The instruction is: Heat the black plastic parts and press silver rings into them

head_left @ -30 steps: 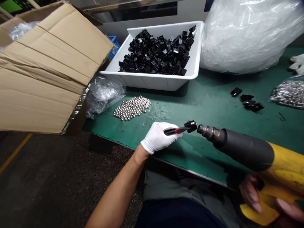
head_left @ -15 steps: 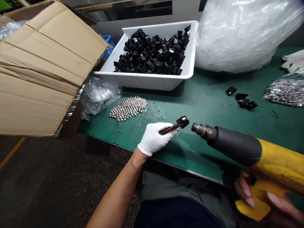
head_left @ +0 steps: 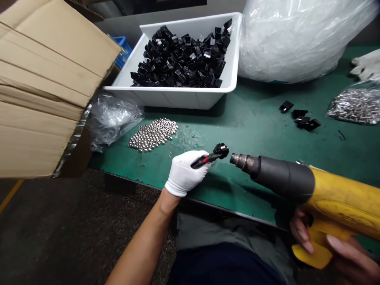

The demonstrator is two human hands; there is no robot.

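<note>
My left hand (head_left: 187,171), in a white glove, is closed around dark pliers (head_left: 204,160) with a red mark. Their jaws grip a small black plastic part (head_left: 221,150) with a shiny metal piece at its end. My bare right hand (head_left: 332,245) is wrapped around the handle of a yellow heat gun (head_left: 344,198). The gun's metal nozzle (head_left: 245,162) points left at the black part, a small gap apart from it. Part of the right hand is hidden behind the gun's handle.
A white bin (head_left: 181,98) of black parts stands at the back. Small metal sleeves (head_left: 154,134) lie left on the green table (head_left: 252,118). Several black parts (head_left: 305,120), a bag of metal pieces (head_left: 354,106) and a big plastic bag (head_left: 291,39) are right; a cardboard box (head_left: 44,87) is left.
The whole view has shifted a little, so the table things sit further left. The nozzle is slightly closer to the black part; both hands keep their holds.
</note>
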